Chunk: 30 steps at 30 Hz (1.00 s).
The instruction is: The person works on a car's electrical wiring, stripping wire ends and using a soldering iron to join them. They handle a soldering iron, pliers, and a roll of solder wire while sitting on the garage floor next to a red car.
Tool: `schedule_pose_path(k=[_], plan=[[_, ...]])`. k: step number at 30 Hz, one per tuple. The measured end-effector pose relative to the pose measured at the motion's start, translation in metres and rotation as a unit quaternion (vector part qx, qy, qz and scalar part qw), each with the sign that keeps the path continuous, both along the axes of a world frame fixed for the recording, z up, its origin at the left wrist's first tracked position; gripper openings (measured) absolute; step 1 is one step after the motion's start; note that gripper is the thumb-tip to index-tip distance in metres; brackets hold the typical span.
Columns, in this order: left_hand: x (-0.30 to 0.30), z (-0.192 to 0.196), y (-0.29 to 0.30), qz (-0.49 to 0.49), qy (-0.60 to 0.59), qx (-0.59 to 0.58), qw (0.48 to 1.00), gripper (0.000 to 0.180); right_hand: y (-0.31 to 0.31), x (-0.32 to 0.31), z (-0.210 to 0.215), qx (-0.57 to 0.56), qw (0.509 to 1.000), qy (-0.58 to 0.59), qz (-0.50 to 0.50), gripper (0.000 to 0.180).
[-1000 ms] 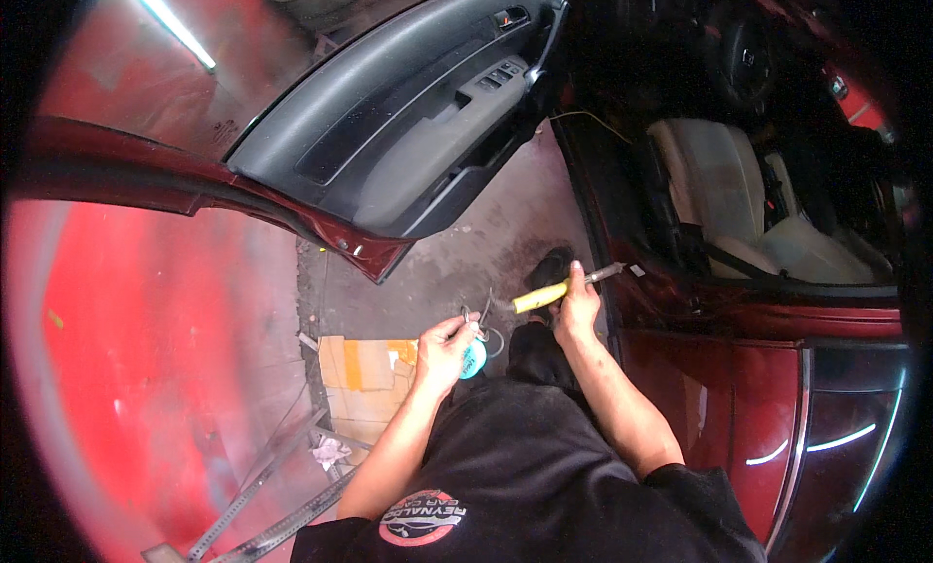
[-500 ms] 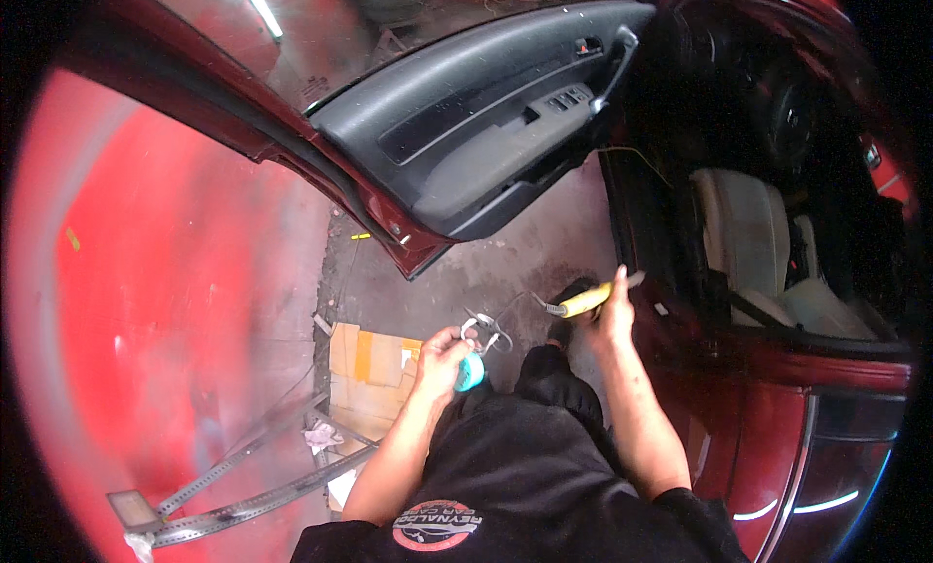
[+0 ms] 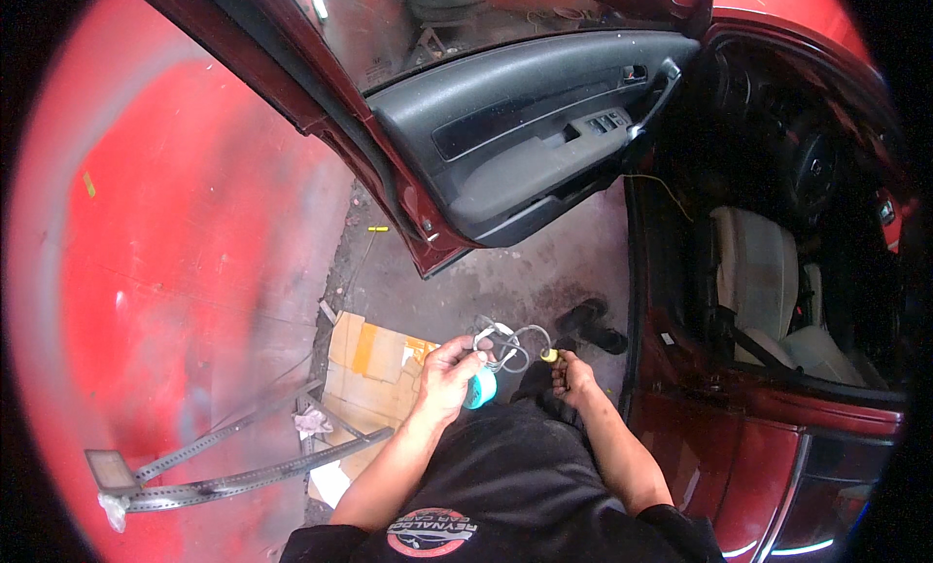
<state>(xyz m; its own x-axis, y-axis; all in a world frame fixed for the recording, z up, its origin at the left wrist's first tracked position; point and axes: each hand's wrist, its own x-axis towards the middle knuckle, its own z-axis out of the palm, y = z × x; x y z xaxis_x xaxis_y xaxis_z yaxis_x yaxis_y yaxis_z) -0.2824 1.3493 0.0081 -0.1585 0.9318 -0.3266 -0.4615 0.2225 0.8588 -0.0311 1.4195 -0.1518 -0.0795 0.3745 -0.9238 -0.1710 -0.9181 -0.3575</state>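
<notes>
Between left-hand fingers (image 3: 457, 354): wire bundle (image 3: 510, 344).

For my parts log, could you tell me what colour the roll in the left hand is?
Teal roll, held in the left hand; head view.

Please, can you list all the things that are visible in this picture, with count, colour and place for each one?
wire bundle: one, grey and white, between the hands
tape roll: one, teal, under left hand
yellow-tipped tool: one, at right hand
cardboard: one flattened, brown, on the ground
metal strips: two, grey, lower left
car door: one, red, dark trim, open
car seat: one, pale, inside car
shoes: two, black, by sill
left hand: one, holds tape and wires
right hand: one, holds tool
</notes>
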Motion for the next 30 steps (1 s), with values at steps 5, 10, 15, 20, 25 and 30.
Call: schedule_pose_path(k=[5,10,15,20,25,30], plan=[[0.005,-0.006,-0.002,-0.06,0.05,0.0,0.997,0.021,-0.009,-0.015,0.076,0.259,0.957,-0.129,0.011,0.015],[0.011,-0.017,-0.002,-0.108,0.078,-0.024,0.991,0.021,-0.015,-0.049,0.169,0.495,0.834,-0.123,0.211,0.029],[0.009,-0.019,0.007,-0.123,0.255,0.028,0.959,0.018,0.007,-0.06,0.162,0.598,0.69,-0.196,0.358,0.023],[-0.004,-0.025,0.014,-0.123,0.534,0.027,0.836,0.022,0.022,-0.047,0.171,0.103,0.954,0.265,0.092,0.021],[0.0,-0.045,0.014,-0.089,0.342,-0.011,0.935,0.024,0.007,-0.046,0.179,0.174,0.945,0.264,0.085,0.016],[-0.006,-0.037,0.016,-0.175,0.206,0.007,0.963,0.023,0.012,-0.037,0.164,0.46,0.824,0.0,0.331,0.035]])
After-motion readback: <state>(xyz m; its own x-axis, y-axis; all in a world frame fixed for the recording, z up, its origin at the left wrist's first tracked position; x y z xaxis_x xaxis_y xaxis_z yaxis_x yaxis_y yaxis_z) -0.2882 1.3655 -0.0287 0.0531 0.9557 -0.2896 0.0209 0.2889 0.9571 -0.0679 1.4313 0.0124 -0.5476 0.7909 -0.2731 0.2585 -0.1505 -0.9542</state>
